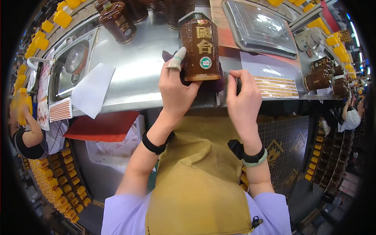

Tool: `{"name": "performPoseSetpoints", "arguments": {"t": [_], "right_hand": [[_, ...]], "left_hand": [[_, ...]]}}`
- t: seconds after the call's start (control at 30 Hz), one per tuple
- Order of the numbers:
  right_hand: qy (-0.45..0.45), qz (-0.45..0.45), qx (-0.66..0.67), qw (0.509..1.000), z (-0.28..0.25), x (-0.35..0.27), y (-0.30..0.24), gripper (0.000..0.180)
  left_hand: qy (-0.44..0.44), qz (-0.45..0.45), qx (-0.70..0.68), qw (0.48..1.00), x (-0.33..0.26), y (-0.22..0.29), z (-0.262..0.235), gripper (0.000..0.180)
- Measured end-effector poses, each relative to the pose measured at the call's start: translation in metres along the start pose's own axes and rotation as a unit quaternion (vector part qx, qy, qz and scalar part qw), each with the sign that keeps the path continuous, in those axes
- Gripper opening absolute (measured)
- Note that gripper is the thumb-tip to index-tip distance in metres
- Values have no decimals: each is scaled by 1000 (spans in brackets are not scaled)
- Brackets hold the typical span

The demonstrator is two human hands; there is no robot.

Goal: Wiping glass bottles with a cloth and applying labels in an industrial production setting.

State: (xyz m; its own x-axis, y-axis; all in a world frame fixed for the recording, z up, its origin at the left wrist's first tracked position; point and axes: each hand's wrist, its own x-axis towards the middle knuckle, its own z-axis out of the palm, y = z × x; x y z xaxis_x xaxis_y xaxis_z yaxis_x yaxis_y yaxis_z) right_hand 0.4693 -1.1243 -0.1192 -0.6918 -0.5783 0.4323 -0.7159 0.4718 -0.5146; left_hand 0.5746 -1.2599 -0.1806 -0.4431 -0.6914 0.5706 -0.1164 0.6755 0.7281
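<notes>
A brown glazed bottle (200, 47) with gold characters and a round label stands upright at the near edge of the steel workbench (135, 66). My left hand (175, 86) grips its lower left side; the index finger wears a white fabric cot. My right hand (243, 96) is just right of the bottle's base, fingers curled on a small dark object that I cannot make out. A purple cloth (219, 83) lies under and behind the bottle.
A sheet of gold strip labels (276, 87) lies to the right, a steel tray (258, 27) behind it. More brown bottles (117, 21) stand at the back and at right (319, 78). White paper (92, 90) and a steel dish (76, 58) sit left. Other workers stand at both sides.
</notes>
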Motion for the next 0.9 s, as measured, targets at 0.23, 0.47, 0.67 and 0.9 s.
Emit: {"name": "performPoseSetpoints", "arguments": {"t": [0.23,0.47,0.67,0.9], "right_hand": [[17,-1,97,995,-16,-16,-7,11],[-23,-77,151,985,7,2,-34,9],[-17,-27,169,985,13,-1,0,7],[-41,45,208,976,17,-5,17,7]], "left_hand": [[-54,41,1,998,-9,18,-37,89],[-32,126,3,992,14,22,-6,76],[-27,173,95,980,15,6,-2,68],[-30,163,69,984,12,-5,-7,72]]}}
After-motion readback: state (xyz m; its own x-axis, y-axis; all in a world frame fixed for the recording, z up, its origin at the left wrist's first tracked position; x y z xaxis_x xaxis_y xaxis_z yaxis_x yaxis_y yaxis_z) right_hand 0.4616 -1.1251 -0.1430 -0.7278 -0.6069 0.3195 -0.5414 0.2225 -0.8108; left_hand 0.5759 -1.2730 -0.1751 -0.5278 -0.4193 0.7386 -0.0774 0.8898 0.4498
